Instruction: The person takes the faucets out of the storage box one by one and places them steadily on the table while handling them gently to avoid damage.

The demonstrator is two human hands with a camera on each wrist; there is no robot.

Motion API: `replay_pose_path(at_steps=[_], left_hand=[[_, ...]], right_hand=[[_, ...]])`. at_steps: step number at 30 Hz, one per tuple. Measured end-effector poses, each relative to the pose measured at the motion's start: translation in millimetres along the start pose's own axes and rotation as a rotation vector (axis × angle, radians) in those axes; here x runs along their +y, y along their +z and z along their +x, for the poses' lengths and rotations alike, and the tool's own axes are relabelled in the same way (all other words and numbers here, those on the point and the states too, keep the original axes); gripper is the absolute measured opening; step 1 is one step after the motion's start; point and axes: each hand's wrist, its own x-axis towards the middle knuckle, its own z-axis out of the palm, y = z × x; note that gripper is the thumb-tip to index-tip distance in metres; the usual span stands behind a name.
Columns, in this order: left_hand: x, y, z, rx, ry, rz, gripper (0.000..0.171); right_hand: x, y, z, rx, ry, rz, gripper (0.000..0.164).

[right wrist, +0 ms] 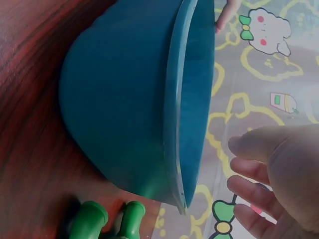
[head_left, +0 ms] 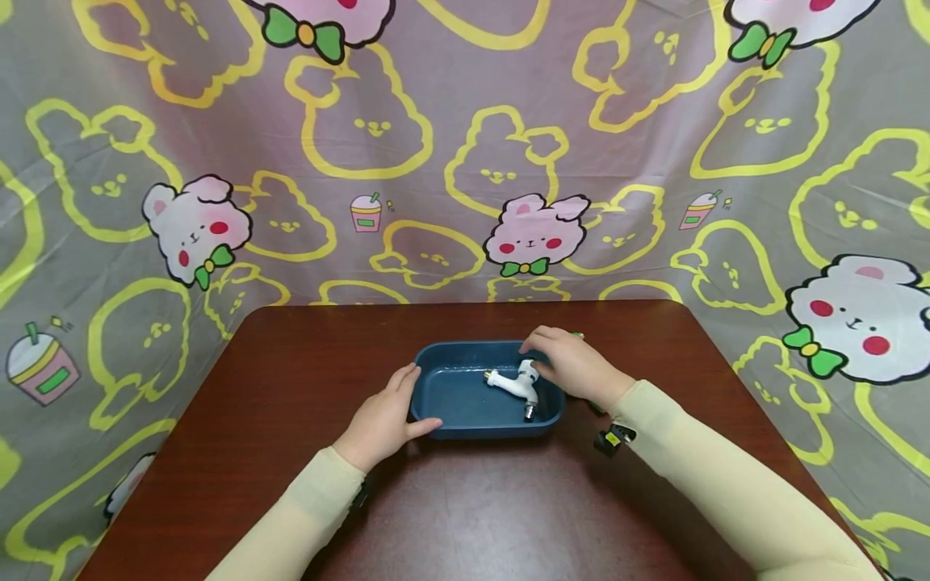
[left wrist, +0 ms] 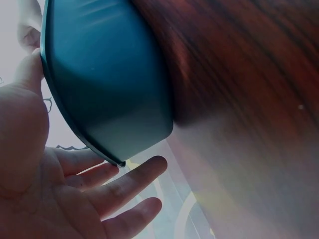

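A white tap (head_left: 517, 385) with a brass-coloured threaded end and a metal spout lies inside a blue plastic basin (head_left: 475, 433) on the table. My left hand (head_left: 383, 418) is at the basin's left end, its thumb at the front rim and its fingers spread along the left side. In the left wrist view those fingers (left wrist: 127, 186) look straight and loose. Above the basin's right end hovers my right hand (head_left: 574, 363), thumb near the tap's handle. The right wrist view shows nothing between its slightly bent fingers (right wrist: 251, 191).
Two green rounded ends (right wrist: 89, 220) stand on the table just beyond the basin's right end, mostly hidden by the right hand in the head view. The dark wooden table (head_left: 305, 355) is backed by a patterned cartoon curtain (head_left: 436, 161).
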Motion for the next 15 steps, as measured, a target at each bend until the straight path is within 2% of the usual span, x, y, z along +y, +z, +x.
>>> replay_pose_path(at_steps=[15], left_hand=[[0.5,0.2,-0.3,0.005,0.002,-0.001,0.099]], right_hand=[[3.1,5.8,10.5,-0.199,-0.050,-0.073,0.036]])
